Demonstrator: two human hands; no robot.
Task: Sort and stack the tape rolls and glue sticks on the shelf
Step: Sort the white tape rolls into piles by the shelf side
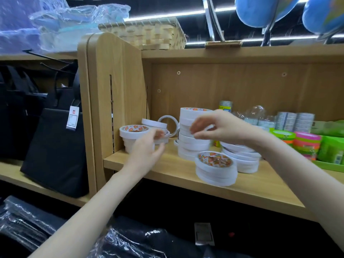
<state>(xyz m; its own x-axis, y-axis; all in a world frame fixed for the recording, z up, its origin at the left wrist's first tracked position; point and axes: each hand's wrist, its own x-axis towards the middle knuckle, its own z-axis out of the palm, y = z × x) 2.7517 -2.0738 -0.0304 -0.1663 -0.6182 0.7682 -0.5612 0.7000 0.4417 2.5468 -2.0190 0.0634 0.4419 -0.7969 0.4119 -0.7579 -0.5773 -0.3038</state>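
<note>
Several stacks of white tape rolls stand on the wooden shelf (186,176). A short stack (133,135) is at the left end, a tall stack (189,144) in the middle, a low stack (216,169) at the front, and a leaning pile (243,161) to its right. One roll (168,125) stands on edge at the back. My left hand (147,148) hovers beside the short stack, fingers loosely curved towards a low roll (162,140) and holding nothing. My right hand (212,128) is blurred, with fingers spread at the upper side of the tall stack. A yellow item (216,143) peeks out behind.
Clear tape rolls (296,121), bright green and pink rolls (305,144) and green packs (331,151) fill the shelf's right. The upright side panel (115,86) closes the left end. A black bag (55,146) stands beyond it. A woven basket (149,34) sits on top.
</note>
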